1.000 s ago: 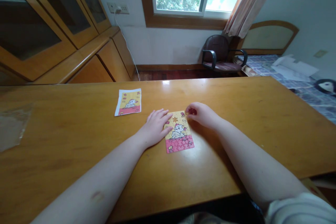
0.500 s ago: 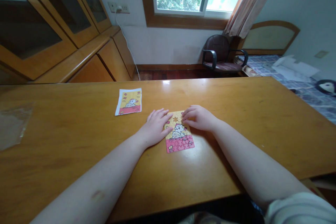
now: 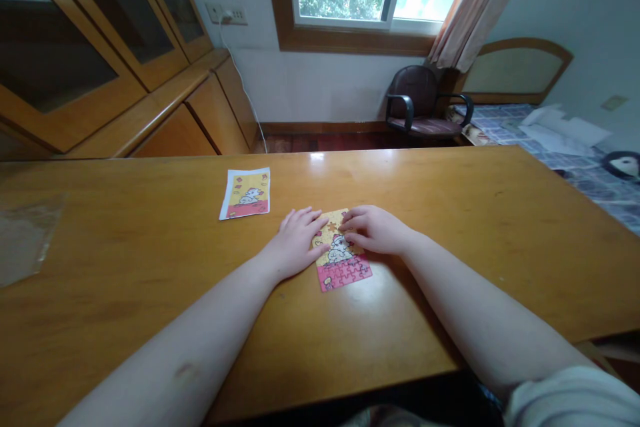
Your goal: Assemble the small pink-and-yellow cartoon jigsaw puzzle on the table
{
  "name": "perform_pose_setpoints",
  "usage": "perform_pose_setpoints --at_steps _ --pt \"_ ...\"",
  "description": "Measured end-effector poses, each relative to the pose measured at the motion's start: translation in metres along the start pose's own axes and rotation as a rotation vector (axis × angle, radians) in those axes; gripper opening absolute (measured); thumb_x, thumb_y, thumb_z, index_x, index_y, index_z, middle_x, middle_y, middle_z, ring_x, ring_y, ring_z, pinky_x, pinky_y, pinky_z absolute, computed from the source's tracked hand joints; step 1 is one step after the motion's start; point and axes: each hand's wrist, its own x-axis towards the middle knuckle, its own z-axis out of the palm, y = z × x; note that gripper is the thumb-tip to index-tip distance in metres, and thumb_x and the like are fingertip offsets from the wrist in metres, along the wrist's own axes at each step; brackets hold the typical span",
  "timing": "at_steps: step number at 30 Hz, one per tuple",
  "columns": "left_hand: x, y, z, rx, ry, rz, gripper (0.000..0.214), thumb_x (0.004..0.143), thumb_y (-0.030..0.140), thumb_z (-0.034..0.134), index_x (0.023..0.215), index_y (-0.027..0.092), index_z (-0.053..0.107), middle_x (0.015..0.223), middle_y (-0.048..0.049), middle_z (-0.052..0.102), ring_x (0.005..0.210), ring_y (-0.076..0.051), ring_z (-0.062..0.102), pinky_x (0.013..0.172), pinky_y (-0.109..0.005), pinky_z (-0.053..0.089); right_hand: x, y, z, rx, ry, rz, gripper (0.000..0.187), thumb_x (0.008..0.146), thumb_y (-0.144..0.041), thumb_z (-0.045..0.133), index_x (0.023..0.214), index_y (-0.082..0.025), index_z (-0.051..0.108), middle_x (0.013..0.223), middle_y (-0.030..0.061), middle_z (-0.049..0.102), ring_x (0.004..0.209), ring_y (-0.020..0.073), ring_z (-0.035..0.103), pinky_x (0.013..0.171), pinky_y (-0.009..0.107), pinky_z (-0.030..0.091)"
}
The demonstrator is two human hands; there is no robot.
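Note:
A small jigsaw puzzle (image 3: 344, 260) with a yellow top, a white cartoon animal and a pink bottom lies on the wooden table (image 3: 450, 267). My left hand (image 3: 295, 240) lies flat with spread fingers on the puzzle's left edge. My right hand (image 3: 373, 230) rests on the puzzle's upper right part, fingers curled down and pressing near a gap in the yellow area. Whether a piece sits under those fingertips is hidden.
A printed reference picture (image 3: 245, 193) of the same image lies to the far left of the puzzle. A clear plastic bag (image 3: 23, 237) is at the table's left edge. Behind the table are wooden cabinets (image 3: 100, 60), a dark armchair (image 3: 423, 103) and a bed (image 3: 575, 147).
My right hand moved left from the puzzle's top right corner onto the puzzle, its fingers now pressing on the upper part. The puzzle turned slightly. My left hand stayed put.

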Motion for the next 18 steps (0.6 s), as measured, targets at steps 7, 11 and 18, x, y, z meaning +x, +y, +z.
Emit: perform_pose_setpoints --at_steps 7,11,18 --pt "0.0015 -0.0028 0.0008 -0.020 0.046 -0.005 0.054 0.084 0.049 0.057 0.130 0.022 0.053 0.141 -0.0091 0.049 0.131 -0.029 0.040 0.112 -0.050 0.028 -0.0009 0.0016 -0.0015 0.003 0.006 -0.037 0.018 0.086 -0.022 0.057 0.090 -0.020 0.075 0.098 0.0065 0.070 0.092 0.0178 0.063 0.087 0.032 0.049" --pt "0.0018 -0.0043 0.0017 -0.039 0.060 0.009 0.053 0.083 0.048 0.059 0.128 0.022 0.055 0.138 -0.0088 0.052 0.127 -0.028 0.045 0.110 -0.048 0.032 -0.0010 0.0009 -0.0007 -0.008 0.006 -0.031 0.019 0.087 -0.023 0.056 0.090 -0.020 0.075 0.098 0.0067 0.069 0.091 0.0178 0.063 0.086 0.032 0.049" --pt "0.0020 -0.0017 -0.0006 -0.052 0.048 -0.002 0.053 0.082 0.045 0.060 0.128 0.019 0.055 0.138 -0.0100 0.052 0.127 -0.028 0.045 0.109 -0.047 0.033 -0.0002 0.0029 0.0007 -0.100 0.065 0.056 0.020 0.089 -0.029 0.056 0.089 -0.018 0.074 0.093 0.0082 0.069 0.085 0.0181 0.063 0.082 0.032 0.049"
